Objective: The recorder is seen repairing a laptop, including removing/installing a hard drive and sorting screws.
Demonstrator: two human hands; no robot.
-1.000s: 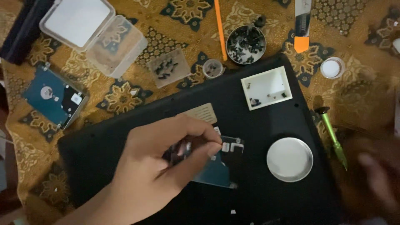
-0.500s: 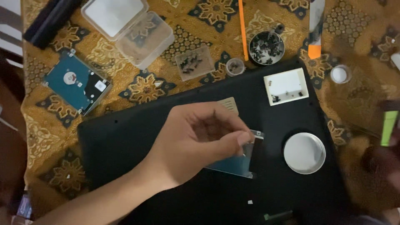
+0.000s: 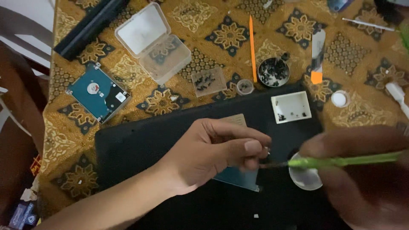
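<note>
Teal drive (image 3: 238, 176) on black laptop base (image 3: 140, 145), pinched by left hand (image 3: 208, 155); right hand (image 3: 366, 179) (blurred) grips green screwdriver (image 3: 341, 161), tip at bracket. Screw-work step; needs steady tip seating.

Green screwdriver (image 3: 341, 161) in the right hand (image 3: 366, 179), teal drive (image 3: 238, 176) under the left hand (image 3: 213, 155), black laptop (image 3: 140, 145) beneath, gold floral cloth (image 3: 221, 34) beyond.

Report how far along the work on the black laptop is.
Done: a teal hard drive lies loose on the patterned cloth, and removed screws fill the round black dish.

In hand: the left hand pinches a teal drive on the black laptop base; the right hand brings a green screwdriver to it.

Left: that drive's screws.
</note>
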